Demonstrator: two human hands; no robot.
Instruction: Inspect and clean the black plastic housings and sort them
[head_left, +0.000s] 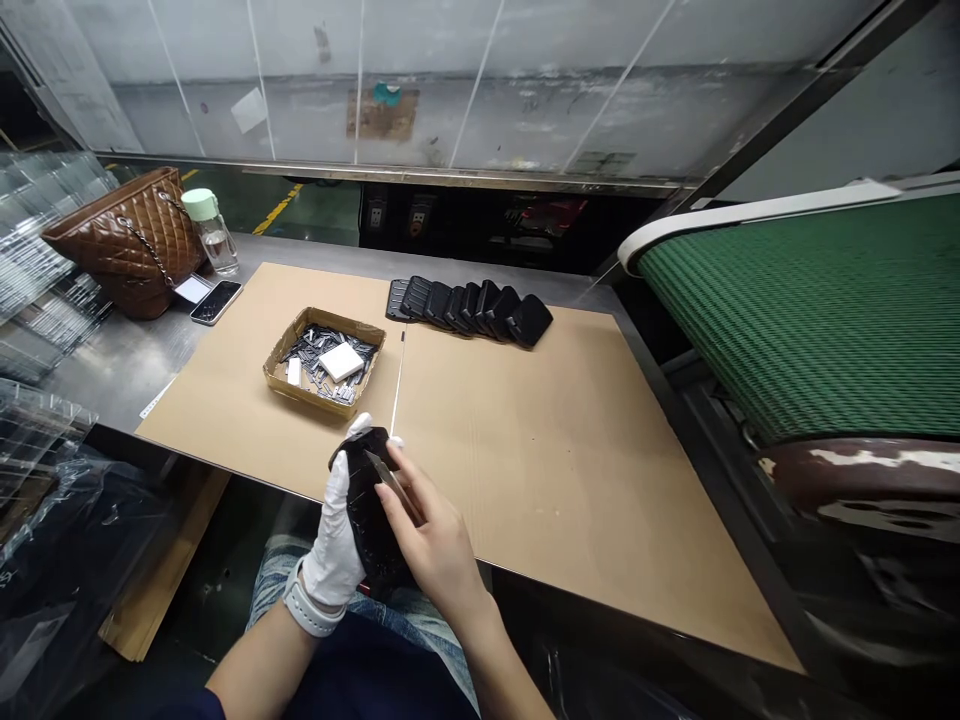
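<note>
My left hand [335, 540], in a white glove, is closed around a black plastic part [367, 510] and holds it tilted just over the table's front edge. My bare right hand [435, 540] pinches a thin pointed metal tool [394, 483] that looks like tweezers. Its tip lies at the upper face of the black part; whether it touches is hard to tell. Beyond my hands, a shallow cardboard box [300, 402] holds many small dark strips and two white blocks. Similar black parts [469, 308] lean overlapped in a row at the back of the cardboard sheet.
A brown cardboard sheet [555, 450] covers much of the metal table. At the back left are a brown quilted bag [131, 240], a bottle with a green lid [214, 235] and a phone [216, 303]. A green conveyor belt [810, 310] rises along the right side.
</note>
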